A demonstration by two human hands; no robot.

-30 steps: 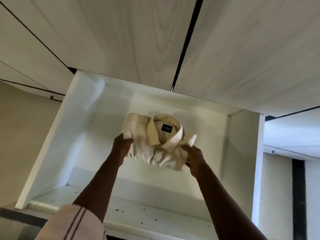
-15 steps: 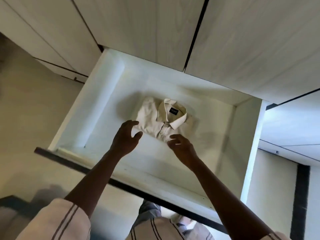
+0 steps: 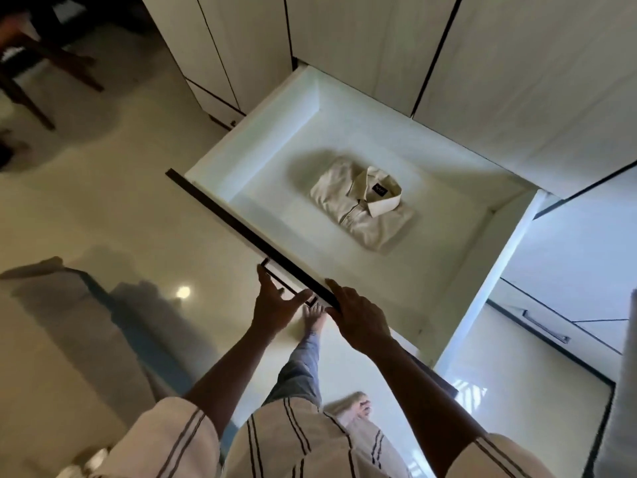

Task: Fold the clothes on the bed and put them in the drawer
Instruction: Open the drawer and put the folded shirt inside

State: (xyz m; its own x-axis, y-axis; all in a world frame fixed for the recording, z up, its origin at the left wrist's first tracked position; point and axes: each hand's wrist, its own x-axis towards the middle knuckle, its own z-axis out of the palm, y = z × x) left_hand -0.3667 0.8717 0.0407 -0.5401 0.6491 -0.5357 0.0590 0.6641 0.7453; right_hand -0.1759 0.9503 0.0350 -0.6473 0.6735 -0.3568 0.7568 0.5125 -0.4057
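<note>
Folded cream collared shirt point(image 3: 358, 215) is seen lying flat on the floor of the open white drawer point(image 3: 275, 174), at about 1 o'clock from frame centre. It is set roughly mid-drawer and is apart from all four walls. The collar with its dark label is turned up, on the 1 o'clock side of the shirt.

The drawer is pulled out from under pale wardrobe doors point(image 3: 362, 46), which fill 12 to 2 o'clock. Its dark top edge point(image 3: 241, 232) runs diagonally from 10 o'clock down to centre-bottom. A bar handle point(image 3: 275, 276) is fixed on the front just below that edge.

Left hand point(image 3: 275, 303) is released: the fingers are straight, the thumb is splayed, and it is laid against the drawer front at the handle. Nothing is grasped. Right hand point(image 3: 360, 320) is placed on the dark top edge at 5 o'clock of the left hand. Its fingers are laid along the rim with the thumb on the front side. Whether the edge is pinched or only touched cannot be told.

Striped sleeves point(image 3: 172, 439) are seen at 6 to 7 o'clock and bare feet point(image 3: 315, 317) on the glossy floor point(image 3: 103, 219). Dark chair legs point(image 3: 41, 74) are at 10 o'clock. A lower drawer handle point(image 3: 544, 327) is at 4 o'clock.
</note>
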